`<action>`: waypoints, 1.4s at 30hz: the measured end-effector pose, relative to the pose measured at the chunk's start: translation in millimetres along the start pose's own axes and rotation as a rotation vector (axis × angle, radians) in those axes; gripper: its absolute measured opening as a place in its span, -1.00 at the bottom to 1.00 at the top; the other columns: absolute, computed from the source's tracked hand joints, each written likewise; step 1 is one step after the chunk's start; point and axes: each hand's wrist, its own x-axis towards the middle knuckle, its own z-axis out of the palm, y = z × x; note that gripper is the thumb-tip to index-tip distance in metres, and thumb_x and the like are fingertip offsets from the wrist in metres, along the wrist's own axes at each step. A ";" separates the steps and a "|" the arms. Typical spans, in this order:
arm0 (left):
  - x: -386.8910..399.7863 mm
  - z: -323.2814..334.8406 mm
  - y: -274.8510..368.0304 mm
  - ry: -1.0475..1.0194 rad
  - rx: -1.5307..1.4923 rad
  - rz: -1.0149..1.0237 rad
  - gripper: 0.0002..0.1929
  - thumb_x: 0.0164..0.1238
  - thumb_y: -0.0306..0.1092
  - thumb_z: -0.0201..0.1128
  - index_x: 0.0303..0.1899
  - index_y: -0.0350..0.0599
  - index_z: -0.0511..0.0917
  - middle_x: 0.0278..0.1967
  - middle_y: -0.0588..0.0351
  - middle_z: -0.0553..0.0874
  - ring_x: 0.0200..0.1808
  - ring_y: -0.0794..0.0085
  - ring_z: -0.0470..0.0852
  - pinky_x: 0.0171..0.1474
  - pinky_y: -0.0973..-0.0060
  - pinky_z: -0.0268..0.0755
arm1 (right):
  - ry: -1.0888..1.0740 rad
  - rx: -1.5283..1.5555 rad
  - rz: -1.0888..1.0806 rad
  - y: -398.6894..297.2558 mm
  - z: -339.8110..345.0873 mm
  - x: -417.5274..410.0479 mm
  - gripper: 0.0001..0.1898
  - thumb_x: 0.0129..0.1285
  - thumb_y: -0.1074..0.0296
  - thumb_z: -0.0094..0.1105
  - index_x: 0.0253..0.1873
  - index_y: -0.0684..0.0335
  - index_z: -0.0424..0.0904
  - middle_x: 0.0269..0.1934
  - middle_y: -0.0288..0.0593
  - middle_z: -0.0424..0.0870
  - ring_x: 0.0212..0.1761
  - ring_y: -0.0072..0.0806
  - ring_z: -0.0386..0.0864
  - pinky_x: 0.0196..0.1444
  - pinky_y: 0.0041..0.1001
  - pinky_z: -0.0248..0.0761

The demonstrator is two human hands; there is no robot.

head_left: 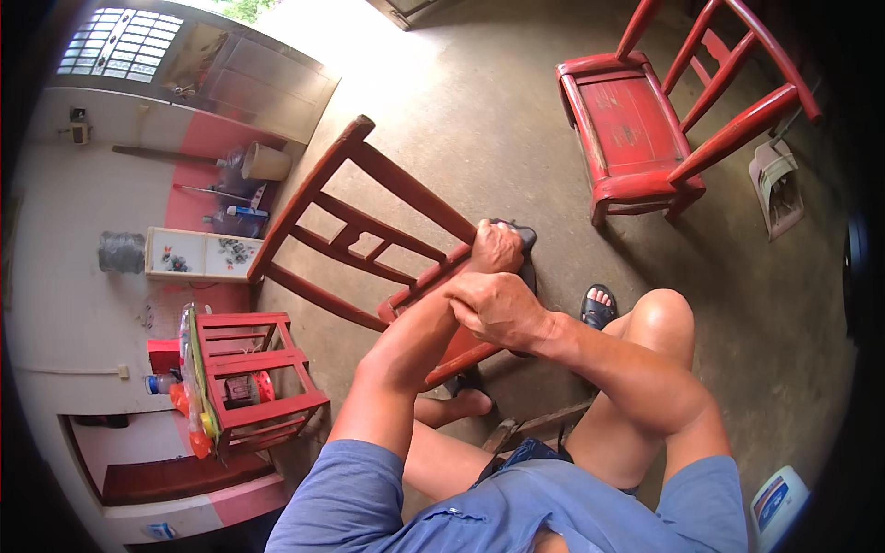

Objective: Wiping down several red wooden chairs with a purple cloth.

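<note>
My left forearm reaches across a red wooden chair (359, 252) with a slatted back. At its end my left hand (495, 247) is curled beside the lower end of a backrest post, against a dark cloth-like item (529, 242) at the seat's edge. Whether the fingers hold that item is hidden. My right hand (498, 307) closes around the left forearm near the wrist, thumb and fingers bent against the skin. Part of the red seat (456, 352) shows below my arms.
Another red wooden chair (626, 131) stands at upper right, beside a dustpan (778, 190). Along the left wall are a red rack (256, 366), a white cabinet (204, 254) and a beige bucket (267, 161). A white plastic jug (778, 508) stands at lower right.
</note>
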 end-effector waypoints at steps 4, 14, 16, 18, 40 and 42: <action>-0.8 54.2 25.3 0.082 -0.322 0.132 -0.66 0.27 -0.22 0.23 0.01 -0.15 0.65 -0.10 -0.08 0.75 0.00 0.10 0.72 0.18 0.03 0.40 | 0.055 0.062 -0.006 -4.2 6.1 12.4 -0.86 0.27 0.41 0.16 -0.14 0.26 0.66 -0.23 -0.01 0.73 -0.15 -0.09 0.71 -0.03 -0.24 0.56; -147.5 131.3 85.6 0.202 -0.579 0.015 -0.80 0.17 -0.24 0.27 -0.30 -0.17 0.57 -0.33 -0.19 0.65 -0.21 -0.13 0.65 -0.11 0.12 0.53 | -0.117 -0.126 0.349 26.8 -20.0 -13.0 -0.72 0.33 0.27 0.05 -0.01 0.21 0.70 -0.12 0.09 0.76 -0.03 -0.01 0.71 0.08 -0.09 0.53; -176.2 116.7 77.6 0.372 -1.155 -0.227 -0.80 0.35 -0.29 0.16 -0.21 -0.22 0.64 -0.40 0.11 0.70 -0.32 0.46 0.62 -0.16 0.39 0.51 | -0.133 -0.159 0.346 38.8 -16.5 -23.4 -0.72 0.31 0.25 0.13 -0.01 0.24 0.69 -0.15 0.07 0.76 -0.07 -0.05 0.72 0.03 -0.17 0.55; -188.0 94.9 52.3 0.476 -1.092 -0.341 -0.79 0.40 -0.29 0.15 -0.22 -0.24 0.65 -0.39 0.24 0.67 -0.35 0.58 0.58 -0.26 0.46 0.49 | -0.156 -0.190 0.348 44.8 -16.6 -39.6 -0.72 0.30 0.23 0.22 -0.01 0.27 0.69 -0.18 0.06 0.76 -0.11 -0.09 0.74 -0.02 -0.25 0.57; -338.9 22.6 -0.6 0.758 -0.959 -0.263 -0.66 0.45 -0.16 0.31 0.05 -0.21 0.64 -0.17 0.04 0.75 -0.09 0.43 0.72 -0.01 0.41 0.60 | -0.201 0.909 0.711 -44.3 16.8 -70.0 -0.42 0.25 0.33 0.39 0.32 0.35 0.42 0.07 -0.07 0.67 0.02 -0.33 0.67 0.10 -0.32 0.59; -367.8 27.6 -13.7 0.859 -0.953 -0.330 -0.70 0.41 -0.20 0.30 -0.05 -0.26 0.66 -0.13 -0.04 0.74 -0.10 0.32 0.75 -0.01 0.38 0.59 | -0.111 0.874 0.673 -49.7 -7.0 -43.0 -0.40 0.24 0.28 0.42 0.32 0.34 0.41 0.08 -0.06 0.65 0.02 -0.29 0.68 0.13 -0.31 0.60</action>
